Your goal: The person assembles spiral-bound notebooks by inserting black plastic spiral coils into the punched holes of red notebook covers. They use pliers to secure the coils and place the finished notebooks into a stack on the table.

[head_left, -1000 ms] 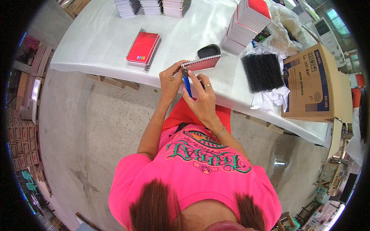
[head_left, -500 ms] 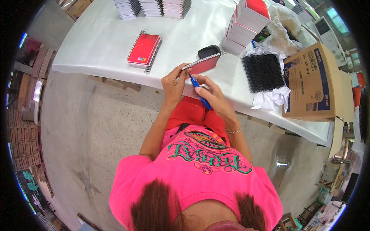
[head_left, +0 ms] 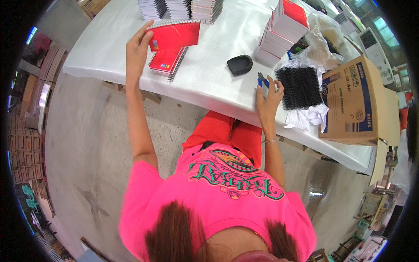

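My left hand (head_left: 139,51) grips one end of a red-covered spiral notebook (head_left: 181,36), with fingers near its wire coil. This notebook is held above another red spiral notebook (head_left: 163,61) lying on the white table, and partly covers it. Over the table's near edge, my right hand (head_left: 270,97) has blue-handled cutting pliers (head_left: 262,80) between thumb and fingers, jaws pointing away from me. To their left lies a black, shallow rounded holder (head_left: 239,65). A bundle of black spiral coils (head_left: 298,87) sits just right of my right hand.
Stacks of spiral notebooks (head_left: 179,9) stand at the far edge. Tall piles of red-topped books (head_left: 281,32) rise at the back right, beside clear plastic (head_left: 325,30). An open cardboard box (head_left: 349,98) occupies the table's right end, with crumpled white paper (head_left: 305,115) beside it.
My left hand has carried the notebook away to the left, over the one lying there. My right hand has moved right with the pliers, and the black holder is now uncovered.
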Available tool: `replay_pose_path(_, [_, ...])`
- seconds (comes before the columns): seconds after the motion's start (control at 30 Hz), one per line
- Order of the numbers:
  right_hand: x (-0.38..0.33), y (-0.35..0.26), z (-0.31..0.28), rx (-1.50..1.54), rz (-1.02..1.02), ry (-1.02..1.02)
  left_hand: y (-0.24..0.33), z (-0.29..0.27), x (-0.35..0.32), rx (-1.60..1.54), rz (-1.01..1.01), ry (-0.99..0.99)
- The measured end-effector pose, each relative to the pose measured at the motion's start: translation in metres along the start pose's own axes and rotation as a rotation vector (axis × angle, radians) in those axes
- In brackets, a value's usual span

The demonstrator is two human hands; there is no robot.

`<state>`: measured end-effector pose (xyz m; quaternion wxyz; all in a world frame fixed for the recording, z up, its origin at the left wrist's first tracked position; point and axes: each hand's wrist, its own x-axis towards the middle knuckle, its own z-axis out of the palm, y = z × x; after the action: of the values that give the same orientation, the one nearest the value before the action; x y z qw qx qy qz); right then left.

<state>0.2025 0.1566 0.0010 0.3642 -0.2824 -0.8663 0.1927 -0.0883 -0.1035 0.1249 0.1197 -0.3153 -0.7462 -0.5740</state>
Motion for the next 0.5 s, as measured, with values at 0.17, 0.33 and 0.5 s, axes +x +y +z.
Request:
replay_pose_path(0.17, [0.005,-0.006,-0.019,-0.004,0.011,0.051,-0.032,0.01,0.06,0.022,0.119,-0.399])
replay_pose_path(0.33, [0.019,-0.01,-0.039,0.049,0.054,0.108,-0.062,0.051,0.078,0.208,0.251,-0.728])
replay_pose_path(0.5, [0.031,-0.016,-0.056,0.065,0.071,0.111,-0.079,0.068,0.067,0.324,0.161,-0.835])
